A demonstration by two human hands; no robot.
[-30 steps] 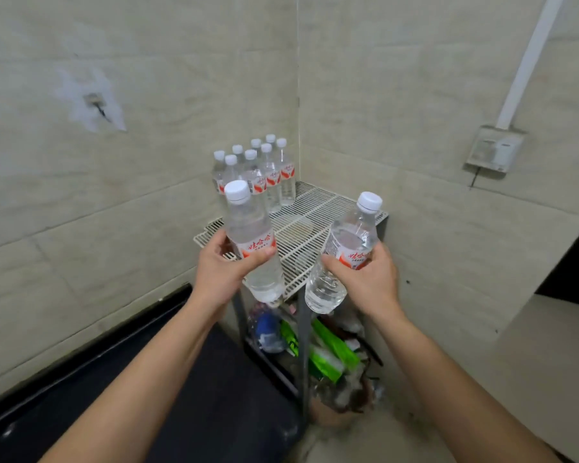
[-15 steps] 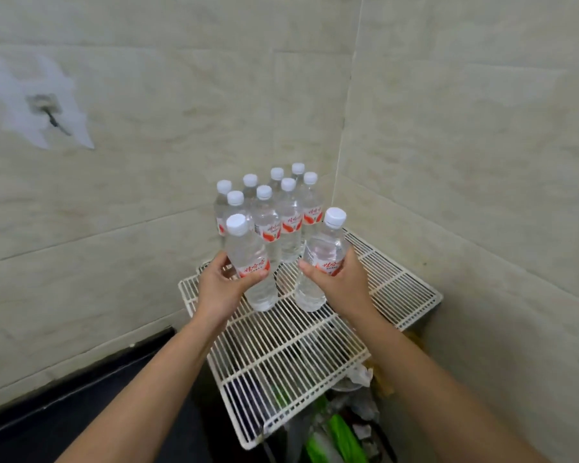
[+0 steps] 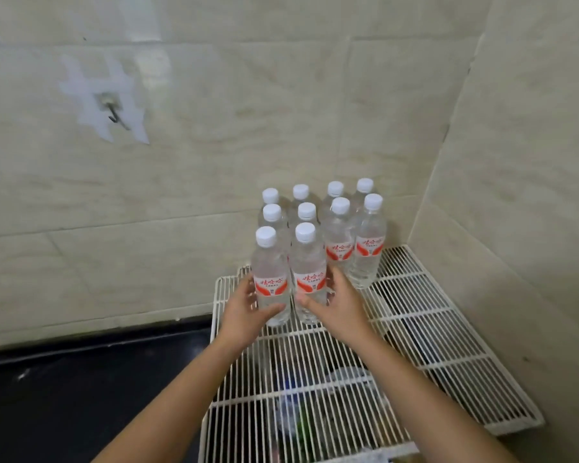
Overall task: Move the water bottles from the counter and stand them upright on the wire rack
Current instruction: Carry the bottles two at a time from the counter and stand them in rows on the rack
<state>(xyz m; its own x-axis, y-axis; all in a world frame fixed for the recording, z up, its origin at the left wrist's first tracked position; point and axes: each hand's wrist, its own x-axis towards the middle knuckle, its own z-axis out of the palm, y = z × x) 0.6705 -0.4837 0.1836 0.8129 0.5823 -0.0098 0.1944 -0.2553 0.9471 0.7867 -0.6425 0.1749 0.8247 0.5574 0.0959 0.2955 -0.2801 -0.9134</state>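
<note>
- Head view: white wire rack (image 3: 415, 329) sits in a tiled corner.
- The left front bottle (image 3: 270, 279) is clear with a white cap and a red-white label. It stands upright with its base on the rack wires, at the rack's back-left part.
- The right front bottle (image 3: 308, 272) is the same kind, upright on the rack and just beside the first. Cannot tell if the 2 touch.
- The left hand (image 3: 243, 307) is clamped on the left front bottle, thumb across its front below the label, fingers round its left side.
- The right hand (image 3: 340, 302) is wrapped round the right front bottle, thumb across the front low down, fingers curled round its right side.
- The 8 other bottles (image 3: 368, 248) stand upright in 2 rows of 4 right behind, near the back wall.
- A black counter (image 3: 64, 379) lies at lower left, beside the rack.
- A metal hook (image 3: 114, 111) is on the wall, on a white patch.
- The items under the rack are blurred; cannot tell what they are.
</note>
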